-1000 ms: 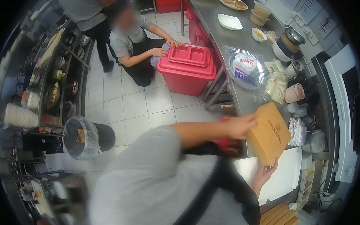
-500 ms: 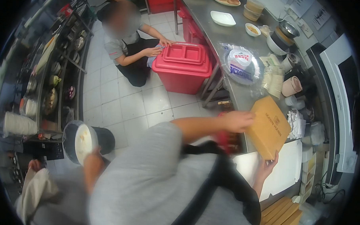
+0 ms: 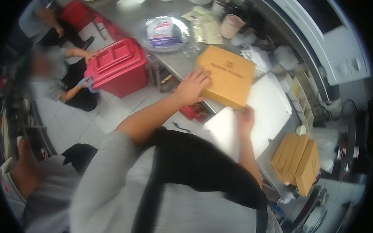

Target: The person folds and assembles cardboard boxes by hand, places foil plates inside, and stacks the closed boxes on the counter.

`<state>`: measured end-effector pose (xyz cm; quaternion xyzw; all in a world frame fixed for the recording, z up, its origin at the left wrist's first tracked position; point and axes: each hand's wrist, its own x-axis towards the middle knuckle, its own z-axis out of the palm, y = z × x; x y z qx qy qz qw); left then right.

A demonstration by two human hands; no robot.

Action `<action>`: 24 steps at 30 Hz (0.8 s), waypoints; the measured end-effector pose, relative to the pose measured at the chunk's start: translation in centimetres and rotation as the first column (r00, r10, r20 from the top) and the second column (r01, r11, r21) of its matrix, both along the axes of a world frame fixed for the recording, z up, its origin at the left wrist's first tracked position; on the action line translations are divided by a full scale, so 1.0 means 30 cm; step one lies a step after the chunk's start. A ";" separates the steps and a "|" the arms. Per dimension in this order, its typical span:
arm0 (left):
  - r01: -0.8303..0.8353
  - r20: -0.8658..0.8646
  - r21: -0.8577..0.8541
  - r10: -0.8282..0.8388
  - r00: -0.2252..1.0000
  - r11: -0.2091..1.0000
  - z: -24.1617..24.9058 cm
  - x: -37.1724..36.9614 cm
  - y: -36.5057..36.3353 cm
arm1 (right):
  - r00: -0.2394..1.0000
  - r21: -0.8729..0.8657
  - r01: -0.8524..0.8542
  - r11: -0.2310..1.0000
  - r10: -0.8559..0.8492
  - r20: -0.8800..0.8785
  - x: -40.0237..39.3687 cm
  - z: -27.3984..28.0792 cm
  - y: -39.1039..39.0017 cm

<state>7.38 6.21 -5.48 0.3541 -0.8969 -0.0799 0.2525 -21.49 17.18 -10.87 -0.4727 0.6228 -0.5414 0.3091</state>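
Note:
A brown cardboard box (image 3: 227, 79) with dark printing on its lid lies closed at the counter's near side, partly over a white board-like sheet (image 3: 264, 115). My left hand (image 3: 194, 84) holds its left edge, fingers laid over the top. At the near corner, my right hand (image 3: 245, 118) grips the box from below; the fingertips are partly hidden under it. Just beyond the box are a wrapped foil tray (image 3: 166, 33) with a printed label and a stack of pale wooden cutlery or napkins (image 3: 208, 31), too blurred to tell.
Several brown boxes (image 3: 293, 161) stand stacked at the right. On the left a person (image 3: 58, 77) crouches, hands on a red lidded bin (image 3: 120, 67). Another person (image 3: 17, 184) is close at my left side. Cups (image 3: 232, 25) and a white dish (image 3: 132, 0) stand on the steel counter.
My view has turned to the right, bringing the stacked boxes further in. The box now sits lower and flatter, with my left hand moved onto its edge. The neighbour's white bucket is out of view.

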 end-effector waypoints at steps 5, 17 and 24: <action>-0.108 0.053 0.006 0.108 0.993 0.994 0.017 -0.082 0.029 | 0.982 0.041 0.133 0.990 -0.138 0.127 0.061 0.014 -0.014; -0.164 0.061 -0.073 0.169 0.984 0.984 0.005 -0.114 0.041 | 0.928 0.010 0.262 0.965 -0.249 -0.276 0.160 0.098 -0.017; -0.091 0.164 -0.164 0.118 0.979 0.982 -0.002 -0.086 0.054 | 0.958 0.085 0.244 0.966 -0.227 -0.173 0.116 0.078 -0.007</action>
